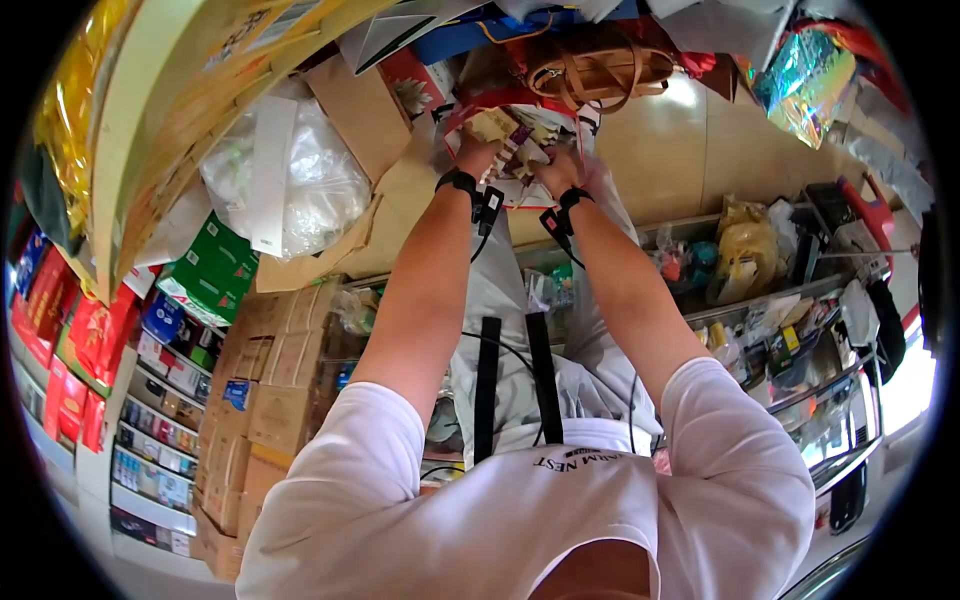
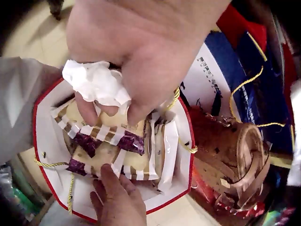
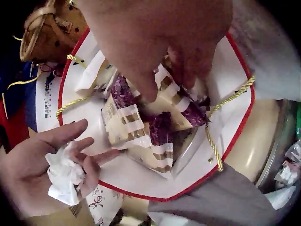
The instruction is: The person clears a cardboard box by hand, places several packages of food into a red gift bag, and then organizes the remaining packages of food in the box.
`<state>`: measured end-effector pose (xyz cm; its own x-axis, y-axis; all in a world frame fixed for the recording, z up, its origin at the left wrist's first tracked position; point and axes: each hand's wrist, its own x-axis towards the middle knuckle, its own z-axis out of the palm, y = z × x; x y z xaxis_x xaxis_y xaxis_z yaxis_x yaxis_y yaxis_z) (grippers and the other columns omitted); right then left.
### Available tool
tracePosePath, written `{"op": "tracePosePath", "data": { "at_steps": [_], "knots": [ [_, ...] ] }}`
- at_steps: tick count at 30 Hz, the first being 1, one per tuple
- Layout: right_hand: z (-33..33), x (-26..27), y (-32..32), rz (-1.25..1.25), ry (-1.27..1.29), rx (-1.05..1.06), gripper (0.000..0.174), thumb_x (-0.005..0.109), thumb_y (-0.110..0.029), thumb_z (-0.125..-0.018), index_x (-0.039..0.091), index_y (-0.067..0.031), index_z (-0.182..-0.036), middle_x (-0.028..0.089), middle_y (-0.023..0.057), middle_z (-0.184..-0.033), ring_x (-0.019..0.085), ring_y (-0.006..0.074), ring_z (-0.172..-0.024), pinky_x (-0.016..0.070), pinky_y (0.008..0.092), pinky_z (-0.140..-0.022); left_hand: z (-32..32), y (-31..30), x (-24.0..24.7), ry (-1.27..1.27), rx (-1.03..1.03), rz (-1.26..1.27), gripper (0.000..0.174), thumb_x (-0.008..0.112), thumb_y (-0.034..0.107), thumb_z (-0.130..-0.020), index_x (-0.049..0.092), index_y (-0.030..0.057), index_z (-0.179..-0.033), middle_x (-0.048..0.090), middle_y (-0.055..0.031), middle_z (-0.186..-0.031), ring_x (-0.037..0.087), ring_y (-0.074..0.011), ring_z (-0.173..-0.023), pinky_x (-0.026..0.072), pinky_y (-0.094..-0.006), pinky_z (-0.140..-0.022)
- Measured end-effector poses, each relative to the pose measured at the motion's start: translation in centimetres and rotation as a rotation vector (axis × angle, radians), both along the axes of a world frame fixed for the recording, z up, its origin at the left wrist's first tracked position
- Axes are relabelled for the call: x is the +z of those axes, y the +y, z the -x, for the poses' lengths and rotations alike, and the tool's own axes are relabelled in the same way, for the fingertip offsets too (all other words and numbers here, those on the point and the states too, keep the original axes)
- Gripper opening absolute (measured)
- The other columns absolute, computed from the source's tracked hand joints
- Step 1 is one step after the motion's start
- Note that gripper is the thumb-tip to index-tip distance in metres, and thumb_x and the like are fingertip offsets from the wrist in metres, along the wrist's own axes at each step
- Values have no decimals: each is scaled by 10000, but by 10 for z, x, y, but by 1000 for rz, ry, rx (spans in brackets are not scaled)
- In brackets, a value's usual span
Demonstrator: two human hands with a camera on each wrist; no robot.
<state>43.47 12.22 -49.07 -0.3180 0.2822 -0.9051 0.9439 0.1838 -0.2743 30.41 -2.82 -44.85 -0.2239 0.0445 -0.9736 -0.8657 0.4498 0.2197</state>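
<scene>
A white paper gift bag [image 2: 44, 122] with a red rim and yellow cord handles stands between the person's legs, its mouth facing up. Inside lie several clear-wrapped snack packets [image 3: 124, 127] with white and brown stripes and purple patches. The left hand [image 1: 478, 155] holds a crumpled white tissue [image 2: 96, 82] against its palm. In the left wrist view its fingertips overlap the upper packets. Reaching into the bag from the other side is the right hand [image 1: 560, 172]; its extended fingers touch the packets, with the fingertips partly hidden among them in the right wrist view.
A brown leather handbag [image 1: 600, 72] and a blue paper bag [image 2: 244, 75] stand beyond the gift bag. Left is an open carton [image 1: 345, 100] with clear plastic; stacked cardboard boxes [image 1: 285, 415] stand nearer. A glass display case [image 1: 800, 350] full of goods runs along the right.
</scene>
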Motion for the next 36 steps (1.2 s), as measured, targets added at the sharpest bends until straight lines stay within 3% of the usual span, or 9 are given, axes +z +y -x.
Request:
{"op": "tracePosePath", "data": {
  "at_steps": [4,7,10,12,16,22,27,32,36],
  "knots": [
    [10,9,3,-144,97,497,627,757,-332,-818,598,18,-1313,603,259,-1339,589,387,-1211,462,401,-1017,-72,-40,-161,657,-217,-16,865,776,278,-821,262,20,-1467,563,-219,-1305,604,-360,-1146,506,-442,-952],
    [17,16,3,147,105,159,657,754,-373,-827,588,34,-1315,607,246,-1339,621,377,-1173,471,416,-1005,-69,-29,-158,468,-86,-89,1029,826,444,-760,256,8,-1497,516,-251,-1410,531,-388,-1288,432,-434,-1075],
    [11,12,-10,189,259,19,716,766,-345,-826,522,48,-1372,620,250,-1321,613,373,-1192,464,410,-1016,-37,-1,-94,414,-259,91,1142,828,571,-693,257,22,-1515,483,-248,-1466,517,-401,-1310,426,-420,-1097],
    [-5,-22,-18,183,313,40,711,756,-302,-835,481,25,-1403,640,274,-1266,610,405,-1189,473,427,-1003,-25,16,-63,341,-194,269,837,843,474,-721,517,-8,-1323,597,-153,-1287,609,-252,-1134,534,-391,-885],
    [1,-16,-20,125,320,265,587,697,-202,-818,536,2,-1344,654,318,-1165,630,456,-1107,504,477,-929,-26,-12,-108,215,-499,197,1010,797,464,-706,338,30,-1494,492,-252,-1461,536,-369,-1300,424,-408,-1098],
    [9,22,-6,132,223,7,424,635,-184,-811,649,22,-1181,715,256,-958,695,393,-937,534,448,-842,-9,-10,-9,206,-328,115,996,779,472,-704,343,5,-1468,578,-279,-1354,579,-386,-1257,483,-421,-1013],
    [3,71,-12,348,351,-360,480,615,-206,-895,506,-84,-1347,612,127,-1249,591,272,-1173,491,408,-955,-47,-4,25,411,-408,-38,899,629,648,-862,346,52,-1473,556,-317,-1349,588,-431,-1212,488,-455,-973],
    [26,110,-4,716,364,-854,596,698,-311,-905,416,-61,-1367,569,130,-1275,552,233,-1196,451,390,-1013,-64,7,58,440,-549,33,682,479,610,-972,410,149,-1470,534,-278,-1379,576,-459,-1179,467,-493,-987],
    [22,79,-3,333,232,-555,593,724,-187,-854,447,12,-1339,581,127,-1232,573,232,-1153,470,345,-980,-73,-8,41,567,-410,-188,439,457,432,-1024,579,118,-1306,663,-247,-1142,618,-421,-1102,493,-492,-923]
  ]
}}
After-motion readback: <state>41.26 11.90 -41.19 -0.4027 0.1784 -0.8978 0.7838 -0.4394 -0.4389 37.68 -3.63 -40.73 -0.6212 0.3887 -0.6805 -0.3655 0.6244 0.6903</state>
